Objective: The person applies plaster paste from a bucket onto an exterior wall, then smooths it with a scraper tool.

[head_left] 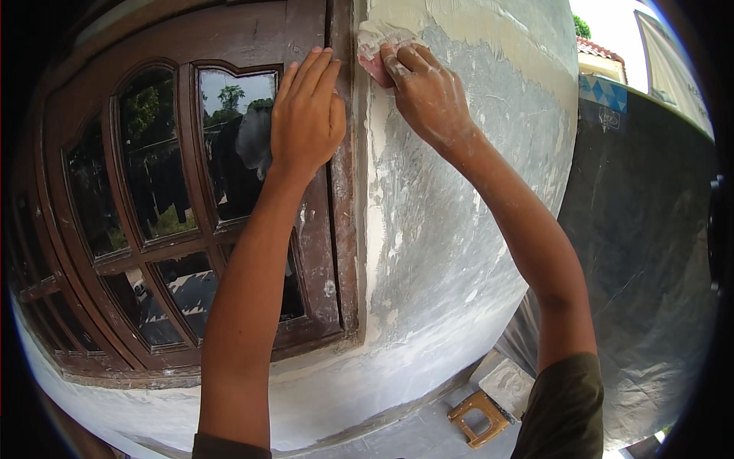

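My left hand point(308, 115) lies with its fingers stretched upward against the brown wooden window frame point(310, 229), close to where the frame meets the wall. Higher and to the right, my right hand point(434, 96) is closed on a pinkish-red putty scraper point(374, 69). Wet white putty point(388, 34) is heaped along the scraper at the wall's edge. White smears cover the right hand's fingers and knuckles. The grey wall point(459, 176) carries patchy white streaks, with a broad cream-coloured band of putty across its upper part.
Dark glass panes point(157, 153) sit in the window at left. Below right, a small brown stool point(480, 418) stands on the grey floor beside a whitish, putty-stained container point(506, 382). A dark sheet point(642, 252) hangs beyond the wall's right edge.
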{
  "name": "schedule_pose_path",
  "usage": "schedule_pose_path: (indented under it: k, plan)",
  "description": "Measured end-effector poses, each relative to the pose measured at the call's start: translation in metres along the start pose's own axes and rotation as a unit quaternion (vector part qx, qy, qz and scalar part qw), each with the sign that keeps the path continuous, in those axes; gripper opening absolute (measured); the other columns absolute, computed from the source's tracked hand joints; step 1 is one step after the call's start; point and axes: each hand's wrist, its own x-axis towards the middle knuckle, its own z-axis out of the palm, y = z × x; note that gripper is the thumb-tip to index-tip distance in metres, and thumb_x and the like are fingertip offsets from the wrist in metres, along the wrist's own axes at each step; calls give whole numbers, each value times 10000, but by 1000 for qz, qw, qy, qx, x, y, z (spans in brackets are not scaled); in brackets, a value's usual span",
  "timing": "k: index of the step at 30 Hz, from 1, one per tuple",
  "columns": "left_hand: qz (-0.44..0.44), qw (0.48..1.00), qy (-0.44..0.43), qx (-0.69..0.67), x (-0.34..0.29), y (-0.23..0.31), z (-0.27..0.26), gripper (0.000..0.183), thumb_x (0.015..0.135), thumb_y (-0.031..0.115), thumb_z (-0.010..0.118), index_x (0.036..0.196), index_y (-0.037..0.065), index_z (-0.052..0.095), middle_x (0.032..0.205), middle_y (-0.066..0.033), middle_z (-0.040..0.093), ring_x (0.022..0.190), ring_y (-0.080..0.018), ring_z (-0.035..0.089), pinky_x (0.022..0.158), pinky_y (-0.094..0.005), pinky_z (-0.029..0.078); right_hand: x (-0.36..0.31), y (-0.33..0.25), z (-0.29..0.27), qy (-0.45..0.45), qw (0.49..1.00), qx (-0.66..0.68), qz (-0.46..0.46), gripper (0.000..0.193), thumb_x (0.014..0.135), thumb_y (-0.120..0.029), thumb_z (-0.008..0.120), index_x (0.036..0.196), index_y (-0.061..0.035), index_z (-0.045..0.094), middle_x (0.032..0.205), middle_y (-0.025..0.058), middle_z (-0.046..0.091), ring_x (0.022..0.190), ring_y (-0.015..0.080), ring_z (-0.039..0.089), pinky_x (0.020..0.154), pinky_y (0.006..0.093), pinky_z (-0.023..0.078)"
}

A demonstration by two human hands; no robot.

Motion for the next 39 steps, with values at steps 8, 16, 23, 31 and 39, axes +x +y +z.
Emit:
schedule_pose_path:
  k: [8, 16, 23, 31, 39]
  plan:
    - [-13, 1000, -4, 6, 0, 4, -2, 373, 929, 42, 464, 1236, -49, 655, 1386, -181, 613, 1370, -316, 521, 1185, -488, 344, -6, -2, -37, 55, 991, 91, 80, 338, 860, -36, 706, 1198, -32, 712, 901, 111, 673, 856, 307, 675, 698, 412, 577]
    - [-14, 1000, -6, 0, -2, -2, -1, 381, 943, 49, 454, 1255, -43, 654, 1388, -183, 614, 1365, -320, 525, 1188, -490, 344, -12, 1, -3, -4, 997, 41, 72, 236, 830, -34, 637, 1057, -21, 697, 977, 98, 671, 978, 290, 675, 715, 414, 604]
    - [-10, 1000, -5, 15, -1, 1, -2, 379, 942, 50, 457, 1254, -42, 653, 1390, -182, 614, 1366, -324, 525, 1187, -489, 345, -34, -18, -36, 33, 987, 122, 101, 381, 845, -13, 714, 1226, -37, 700, 889, 106, 657, 838, 281, 675, 689, 400, 569]
    - [-4, 1000, -6, 7, -1, 0, 2, 394, 936, 45, 451, 1263, -43, 652, 1398, -190, 607, 1369, -323, 524, 1188, -486, 347, -10, 21, 15, 58, 995, 28, 78, 300, 851, -39, 623, 1141, 36, 636, 949, 169, 684, 944, 340, 681, 709, 437, 601]
    - [4, 998, -42, 43, -2, 3, -5, 419, 936, 79, 468, 1309, -19, 633, 1472, -177, 551, 1406, -318, 482, 1198, -510, 315, -37, -23, -41, 19, 984, 136, 115, 399, 817, 1, 700, 1215, -23, 680, 940, 120, 663, 858, 304, 674, 678, 411, 579]
